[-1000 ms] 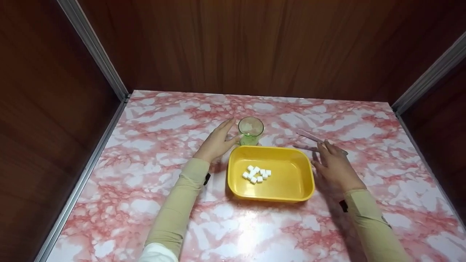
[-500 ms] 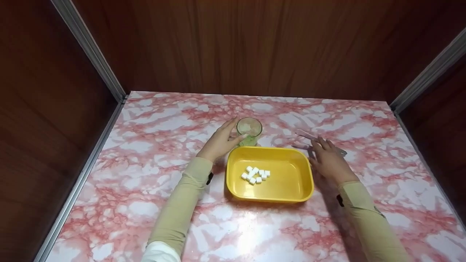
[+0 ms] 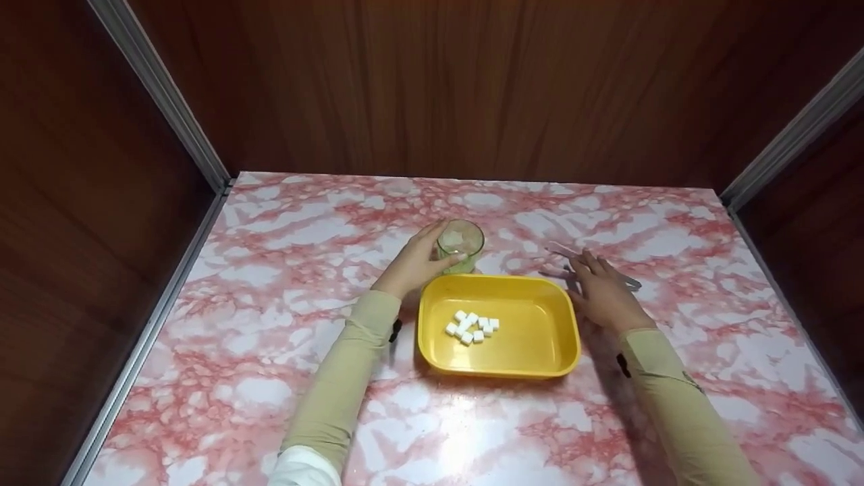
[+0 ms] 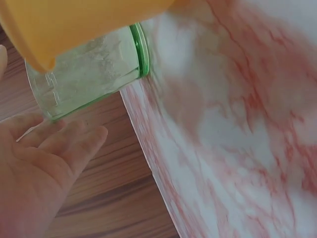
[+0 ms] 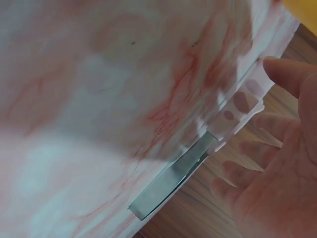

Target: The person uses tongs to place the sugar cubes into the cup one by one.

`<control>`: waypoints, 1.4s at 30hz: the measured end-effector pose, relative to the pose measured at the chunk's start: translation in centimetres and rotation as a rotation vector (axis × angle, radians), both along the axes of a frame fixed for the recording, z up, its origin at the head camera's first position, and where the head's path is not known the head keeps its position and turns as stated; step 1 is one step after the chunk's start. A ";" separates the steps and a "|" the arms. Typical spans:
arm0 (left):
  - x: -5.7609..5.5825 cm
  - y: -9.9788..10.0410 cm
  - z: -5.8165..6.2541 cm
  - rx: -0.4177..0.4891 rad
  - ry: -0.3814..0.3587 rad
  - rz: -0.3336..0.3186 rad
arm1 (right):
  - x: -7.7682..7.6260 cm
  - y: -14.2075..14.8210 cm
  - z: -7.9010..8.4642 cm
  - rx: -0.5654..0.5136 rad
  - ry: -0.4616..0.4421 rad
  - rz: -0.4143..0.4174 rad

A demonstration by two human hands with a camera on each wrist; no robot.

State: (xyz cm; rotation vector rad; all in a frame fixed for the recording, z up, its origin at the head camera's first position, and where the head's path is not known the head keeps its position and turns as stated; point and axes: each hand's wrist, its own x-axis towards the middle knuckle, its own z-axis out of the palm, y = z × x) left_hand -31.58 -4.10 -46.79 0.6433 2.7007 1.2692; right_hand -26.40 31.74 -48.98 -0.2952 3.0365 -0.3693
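- Head view: left panel [image 3: 88, 223] of dark wood, with a grey metal strip [image 3: 160, 94] at the joint to the back panel [image 3: 432, 88].
- Table [image 3: 223, 378]: marbled red and white, glossy; bright reflection at the near side.
- Left sleeve [image 3: 331, 385]: pale green, white toward the elbow.
- Left hand [image 3: 412, 265]: at the glass [image 3: 464, 236], fingers extended and relaxed at its left and far side, thumb across its near side. Left wrist view shows the fingers just beside the glass; contact cannot be confirmed.
- Glass: green-tinted, transparent, upright on the table, just beyond the far left corner of the box.
- Cubes [image 3: 464, 325]: small, white, clustered in the left half of the box.
- Box [image 3: 533, 337]: yellow, rectangular, set between the hands, nearer than the glass.
- Tongs [image 5: 223, 124]: on the table, beyond the far right corner of the box; spotted pink part toward the left, metal part toward the right.
- Right hand [image 3: 604, 290]: over the middle of the tongs, fingers extended and apart. Thumb tip lies close to the pink part; cannot tell whether it touches.
- Right sleeve [image 3: 682, 405]: pale green.
- Right panel [image 3: 820, 209]: dark wood.
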 end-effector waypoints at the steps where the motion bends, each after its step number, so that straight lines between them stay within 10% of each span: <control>1: -0.1 0.1 0.0 -0.001 0.004 0.003 | -0.1 0.0 0.0 0.004 -0.008 -0.008; 42: -0.4 0.8 -0.2 -0.027 0.056 0.022 | -1.4 -0.7 -0.5 -0.016 0.096 -0.006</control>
